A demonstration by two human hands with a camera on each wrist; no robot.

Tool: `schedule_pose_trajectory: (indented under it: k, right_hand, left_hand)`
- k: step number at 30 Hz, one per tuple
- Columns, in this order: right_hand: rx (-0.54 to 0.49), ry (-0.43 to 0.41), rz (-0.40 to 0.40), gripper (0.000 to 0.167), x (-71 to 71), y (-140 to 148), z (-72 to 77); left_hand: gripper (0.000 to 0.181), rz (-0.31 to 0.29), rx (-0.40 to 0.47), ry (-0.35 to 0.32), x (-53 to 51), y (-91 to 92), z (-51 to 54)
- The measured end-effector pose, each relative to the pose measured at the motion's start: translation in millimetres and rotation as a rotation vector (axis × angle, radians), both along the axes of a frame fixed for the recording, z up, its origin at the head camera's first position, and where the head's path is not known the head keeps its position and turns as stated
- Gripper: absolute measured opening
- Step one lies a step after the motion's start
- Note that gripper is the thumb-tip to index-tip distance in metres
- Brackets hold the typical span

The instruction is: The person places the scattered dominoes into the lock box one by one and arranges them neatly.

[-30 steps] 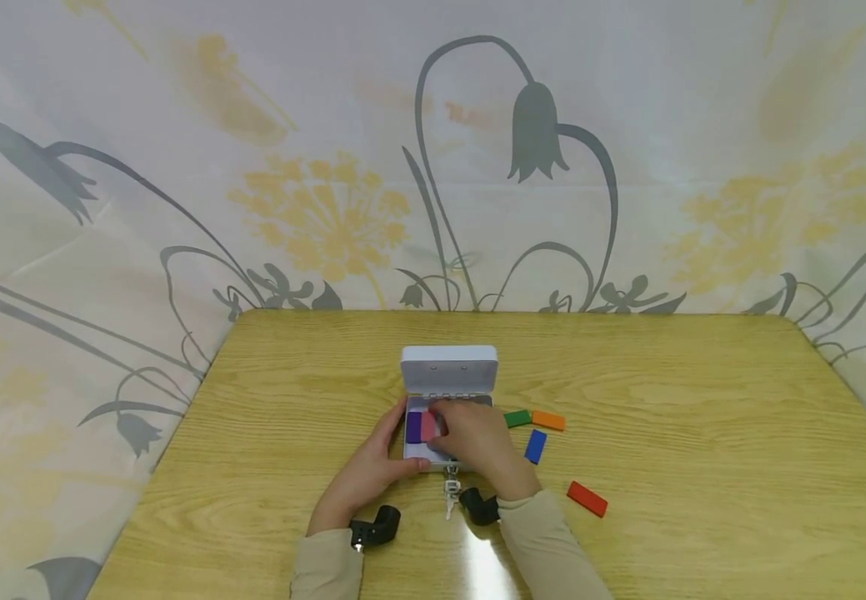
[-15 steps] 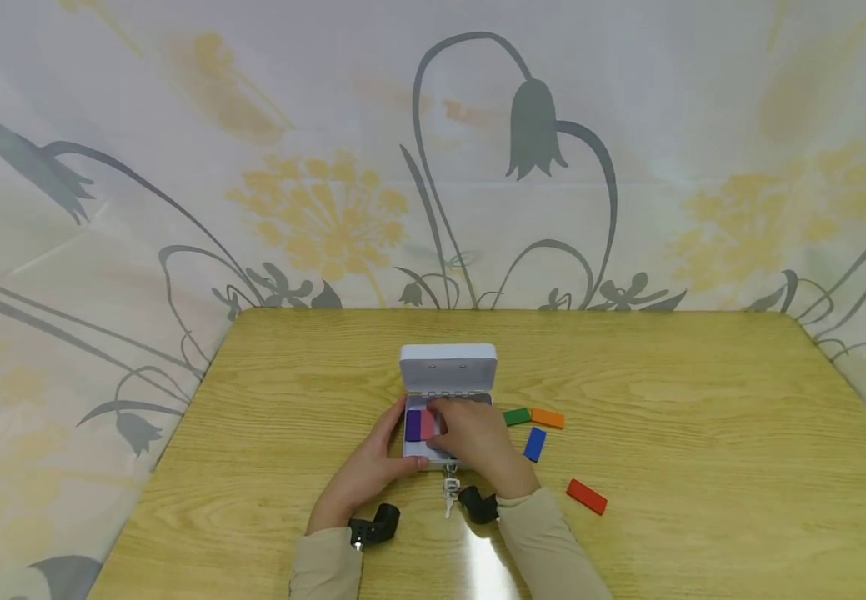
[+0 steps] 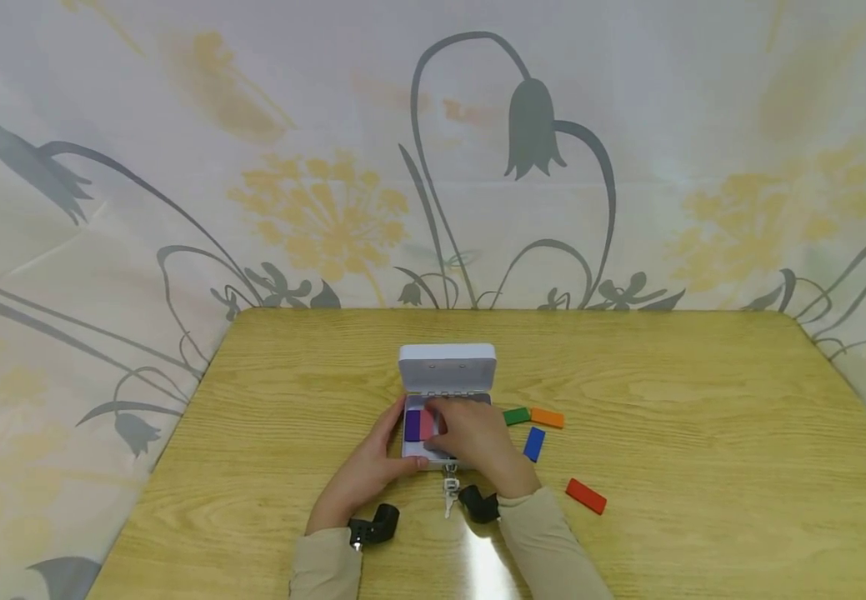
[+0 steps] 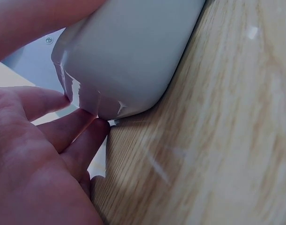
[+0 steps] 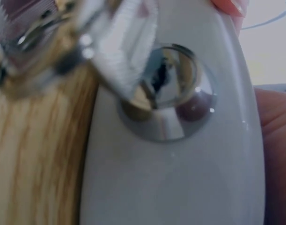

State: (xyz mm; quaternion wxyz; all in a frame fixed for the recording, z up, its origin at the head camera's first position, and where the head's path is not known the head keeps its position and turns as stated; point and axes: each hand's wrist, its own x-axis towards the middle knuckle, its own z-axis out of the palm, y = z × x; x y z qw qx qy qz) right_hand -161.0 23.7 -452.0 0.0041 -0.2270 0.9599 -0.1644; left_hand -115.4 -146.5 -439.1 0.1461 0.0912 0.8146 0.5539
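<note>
A small white metal lock box (image 3: 448, 375) stands on the table with its lid raised. My left hand (image 3: 367, 477) holds the box's left side, thumb at the front wall and fingers towards the back corner; the left wrist view shows fingertips (image 4: 103, 124) touching that corner. Inside lie a purple block (image 3: 412, 426) and, flush beside it, a pink block (image 3: 427, 426). My right hand (image 3: 480, 435) reaches into the box, its thumb and forefinger pinching the pink block's two ends; its other fingers are hidden. Keys (image 3: 451, 487) hang from the front lock (image 5: 168, 79).
Right of the box lie a green block (image 3: 517, 417), an orange block (image 3: 548, 418), a blue block (image 3: 534, 444) and, nearer, a red block (image 3: 586, 496). The wooden table (image 3: 703, 417) ends at a floral cloth backdrop (image 3: 628, 208).
Both hands, the box and the blocks keep their places. Only a very slight shift of the whole head view shows.
</note>
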Motion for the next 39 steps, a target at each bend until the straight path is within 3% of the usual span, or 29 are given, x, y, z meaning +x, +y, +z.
schedule_pose_trajectory:
  k: [7, 17, 25, 27, 30, 37, 39]
  right_hand:
    - [-0.042, 0.008, 0.018, 0.023, 0.5, 4.0, -0.2]
    - [-0.277, -0.154, 0.045, 0.033, -2.7, 16.7, 8.1]
    - [-0.311, -0.151, 0.018, 0.033, -1.6, 25.2, 14.5]
    - [-0.32, -0.143, 0.007, 0.033, -1.3, 27.4, 15.5]
    - [-0.325, -0.133, 0.0, 0.033, -0.3, 30.2, 17.3]
    - [-0.343, -0.136, -0.048, 0.031, 3.0, 39.9, 20.7]
    - [-0.349, -0.135, -0.061, 0.031, 4.2, 44.6, 22.0]
  left_hand:
    - [0.089, 0.0, -0.002, 0.001, 1.2, 1.2, 1.0]
    - [0.089, -0.004, -0.014, -0.001, 0.1, 2.7, 0.4]
    - [0.094, 0.008, -0.032, 0.007, -10.7, -1.6, -31.3]
    - [0.094, 0.009, -0.04, 0.01, -11.6, -2.2, -34.2]
    - [0.094, 0.011, -0.035, 0.006, -10.8, -2.1, -32.1]
    - [0.093, 0.016, -0.009, -0.02, -2.3, 0.2, -7.6]
    - [0.093, 0.017, -0.007, -0.014, -2.4, -0.5, -7.9]
